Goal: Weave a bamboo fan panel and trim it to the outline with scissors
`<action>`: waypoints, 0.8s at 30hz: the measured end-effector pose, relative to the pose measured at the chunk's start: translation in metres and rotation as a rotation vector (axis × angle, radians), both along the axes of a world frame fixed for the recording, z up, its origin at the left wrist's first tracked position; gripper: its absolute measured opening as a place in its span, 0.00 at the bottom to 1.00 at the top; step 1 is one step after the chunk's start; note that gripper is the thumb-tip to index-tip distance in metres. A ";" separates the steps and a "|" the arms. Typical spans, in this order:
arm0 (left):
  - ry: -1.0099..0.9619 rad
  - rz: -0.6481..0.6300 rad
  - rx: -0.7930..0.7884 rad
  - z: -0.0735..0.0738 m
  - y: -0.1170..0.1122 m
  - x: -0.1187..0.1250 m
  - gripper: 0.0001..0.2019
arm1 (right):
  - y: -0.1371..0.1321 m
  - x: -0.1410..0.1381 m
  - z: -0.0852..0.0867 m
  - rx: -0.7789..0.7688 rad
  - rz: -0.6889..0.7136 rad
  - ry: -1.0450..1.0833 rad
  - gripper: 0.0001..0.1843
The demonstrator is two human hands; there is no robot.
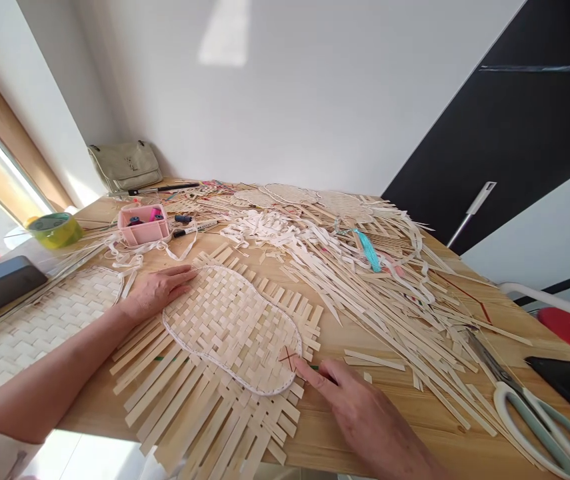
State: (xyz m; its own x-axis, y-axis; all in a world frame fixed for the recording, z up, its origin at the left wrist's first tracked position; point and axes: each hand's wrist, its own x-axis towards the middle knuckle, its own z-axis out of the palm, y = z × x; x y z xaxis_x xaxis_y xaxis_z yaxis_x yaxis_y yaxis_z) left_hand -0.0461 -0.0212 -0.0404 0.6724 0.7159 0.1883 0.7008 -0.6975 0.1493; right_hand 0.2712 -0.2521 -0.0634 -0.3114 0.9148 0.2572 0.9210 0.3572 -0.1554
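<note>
Apparently steadies the woven piece point(235, 327) with the left hand point(157, 290), laid flat over its upper left edge in a relaxed grip, clasping nothing visible, probably against sliding on the counter point(321, 427). Has the right hand point(365, 407) at the opposite end, index finger at a reddish-brown cross point(288, 359) just inside the white outline point(301, 343), perhaps to press or mark that spot. Cannot tell whether that grip, fingers curled, grasps anything; can make out only a bit of green point(314, 367) beside it. Has the fringe of strip ends point(215, 413) fanned outward, perhaps left long for trimming. Has scissors point(512, 385) at the right, maybe for easy reach, near a heap of pale strips point(375, 307).

Cannot see the right palm or the underside of the weave. Loses part of another woven piece point(65, 313) behind the left forearm point(75, 360) and past the left border. Cannot separate the tangled white tape point(269, 230), nor see to the bottom of the pink box point(147, 233).
</note>
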 end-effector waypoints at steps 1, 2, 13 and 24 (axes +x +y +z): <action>0.001 -0.002 -0.001 0.000 0.000 0.000 0.36 | 0.000 0.000 0.000 -0.008 -0.001 0.002 0.40; 0.002 -0.005 -0.003 0.000 0.000 0.000 0.36 | 0.000 0.000 0.000 -0.013 -0.004 -0.002 0.40; -0.017 -0.010 0.012 -0.001 0.003 0.001 0.35 | 0.000 -0.009 0.014 -0.062 -0.055 -0.063 0.36; 0.027 0.003 0.047 0.001 0.002 0.003 0.38 | -0.003 -0.008 0.021 -0.098 -0.122 0.127 0.23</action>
